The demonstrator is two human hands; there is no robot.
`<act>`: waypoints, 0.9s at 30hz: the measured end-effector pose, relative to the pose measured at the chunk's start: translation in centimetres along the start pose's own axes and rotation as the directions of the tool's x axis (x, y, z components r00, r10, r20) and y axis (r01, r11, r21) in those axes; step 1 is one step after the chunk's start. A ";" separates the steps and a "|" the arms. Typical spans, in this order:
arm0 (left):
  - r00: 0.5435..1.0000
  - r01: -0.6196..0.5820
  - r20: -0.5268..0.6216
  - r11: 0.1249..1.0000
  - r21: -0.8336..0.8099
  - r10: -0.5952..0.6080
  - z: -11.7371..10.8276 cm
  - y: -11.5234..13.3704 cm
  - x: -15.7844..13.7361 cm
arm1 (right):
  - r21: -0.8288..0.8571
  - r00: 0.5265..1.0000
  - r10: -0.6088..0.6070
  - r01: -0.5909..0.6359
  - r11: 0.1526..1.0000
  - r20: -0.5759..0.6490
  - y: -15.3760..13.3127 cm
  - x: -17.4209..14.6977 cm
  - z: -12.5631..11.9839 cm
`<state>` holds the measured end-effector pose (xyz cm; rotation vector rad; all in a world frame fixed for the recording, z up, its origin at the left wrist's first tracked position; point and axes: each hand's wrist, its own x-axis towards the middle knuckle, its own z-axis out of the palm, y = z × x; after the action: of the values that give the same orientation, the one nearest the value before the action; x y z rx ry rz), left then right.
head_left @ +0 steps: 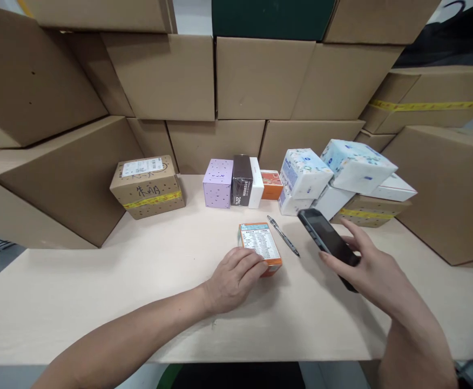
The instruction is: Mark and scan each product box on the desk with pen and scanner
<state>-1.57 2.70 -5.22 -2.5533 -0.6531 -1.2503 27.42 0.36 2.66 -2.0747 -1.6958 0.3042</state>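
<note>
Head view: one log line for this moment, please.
left hand: rests on orange box | right hand: holds black handheld device above table | pen: lying between | small boxes: rear row

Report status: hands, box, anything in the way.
Left hand rests on small orange box, flat on table. Right hand holds black handheld device above table. Pen lies between box and device.
</note>
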 end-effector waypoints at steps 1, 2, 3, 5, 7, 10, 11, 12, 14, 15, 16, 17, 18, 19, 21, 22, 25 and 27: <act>1.000 0.016 0.009 1.000 0.007 -0.016 0.0 -0.1 0.0 | 0.027 0.995 -0.091 0.092 0.995 -0.029 -1.5 0.1 0.1; 0.999 0.034 0.016 0.999 0.022 -0.034 0.0 -0.1 0.0 | 0.048 0.983 -0.176 0.179 0.983 -0.056 -2.8 0.2 0.3; 0.998 0.051 0.021 0.998 0.039 -0.051 0.1 -0.2 0.0 | 0.066 0.965 -0.249 0.254 0.965 -0.078 -4.1 0.2 0.7; 0.996 0.079 0.023 0.994 0.074 -0.081 0.0 -0.5 0.1 | 0.085 0.932 -0.346 0.356 0.931 -0.110 -6.1 0.2 1.9; 0.995 0.102 0.006 0.989 0.107 -0.103 0.0 -0.7 0.2 | 0.086 0.904 -0.403 0.417 0.905 -0.143 -7.3 0.0 3.4; 0.992 0.124 -0.019 0.985 0.116 -0.122 0.0 -1.0 0.3 | 0.067 0.866 -0.457 0.478 0.876 -0.204 -7.5 -0.4 5.7; 0.992 0.127 -0.019 0.987 0.101 -0.126 0.0 -1.1 0.3 | 0.057 0.856 -0.467 0.490 0.870 -0.222 -7.4 -0.6 6.2; 0.992 0.128 -0.017 0.988 0.080 -0.127 0.1 -1.2 0.3 | 0.047 0.849 -0.473 0.496 0.867 -0.237 -7.2 -0.8 6.6; 0.990 0.140 -0.018 0.989 0.047 -0.139 0.3 -1.3 0.1 | 0.029 0.842 -0.474 0.497 0.867 -0.259 -6.9 -1.0 7.0; 0.989 0.148 -0.021 0.988 0.041 -0.147 0.3 -1.3 0.0 | 0.023 0.841 -0.471 0.494 0.869 -0.266 -6.8 -1.1 7.0; 0.988 0.154 -0.021 0.987 0.043 -0.153 0.4 -1.3 -0.1 | 0.018 0.841 -0.468 0.491 0.871 -0.271 -6.7 -1.2 6.9; 0.987 0.159 -0.019 0.986 0.053 -0.158 0.4 -1.3 -0.2 | 0.014 0.842 -0.466 0.488 0.873 -0.272 -6.7 -1.2 6.8; 0.987 0.160 -0.013 0.985 0.066 -0.159 0.5 -1.3 -0.2 | 0.013 0.843 -0.464 0.485 0.874 -0.273 -6.8 -1.2 6.8; 0.988 0.155 -0.006 0.984 0.083 -0.155 0.5 -1.3 -0.2 | 0.013 0.843 -0.463 0.485 0.875 -0.273 -6.8 -1.2 6.7; 0.989 0.143 0.008 0.983 0.116 -0.145 0.4 -1.2 -0.2 | 0.013 0.841 -0.467 0.489 0.872 -0.273 -6.8 -1.2 6.7; 0.990 0.141 0.012 0.982 0.129 -0.144 0.4 -1.2 -0.1 | 0.011 0.839 -0.470 0.491 0.871 -0.273 -6.8 -1.2 6.7; 0.989 0.143 0.010 0.978 0.155 -0.146 0.4 -1.1 -0.1 | -0.002 0.838 -0.475 0.493 0.870 -0.270 -6.7 -1.2 6.7; 0.990 0.141 0.006 0.976 0.165 -0.144 0.4 -1.1 0.0 | -0.006 0.838 -0.477 0.493 0.870 -0.264 -6.7 -1.3 6.7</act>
<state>-1.79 3.80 -5.52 -2.4221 -0.9173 -1.1641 18.38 1.46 -0.23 -1.4858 -1.9385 -0.0745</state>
